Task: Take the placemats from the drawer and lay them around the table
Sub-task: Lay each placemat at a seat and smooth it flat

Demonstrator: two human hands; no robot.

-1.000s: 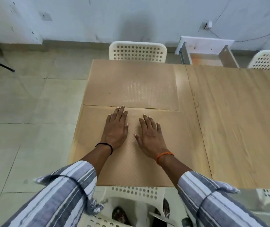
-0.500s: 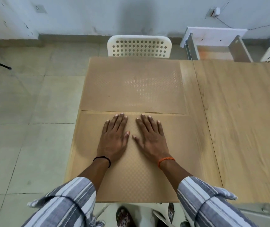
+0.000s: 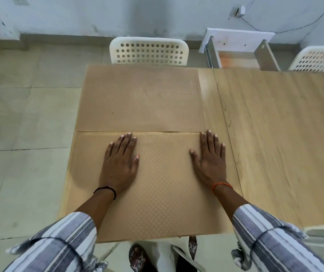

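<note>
table point(image 3: 275, 134): light wood | placemats: two, tan, bumpy dots, edge to edge at table's left end; far mat point(image 3: 141, 99), near mat point(image 3: 157, 193) | left hand point(image 3: 119, 163), right hand point(image 3: 210, 160): both flat, fingers straight, pressed on near mat, holding nothing

One head view, looking steeply down from above your chest.

You look forward and down over the near table point(image 3: 275, 134) edge, close enough that your sleeves point(image 3: 63, 242) fill the bottom corners; the far chair point(image 3: 149, 50), open drawer point(image 3: 237, 50) and wall point(image 3: 118, 14) close the top.
</note>
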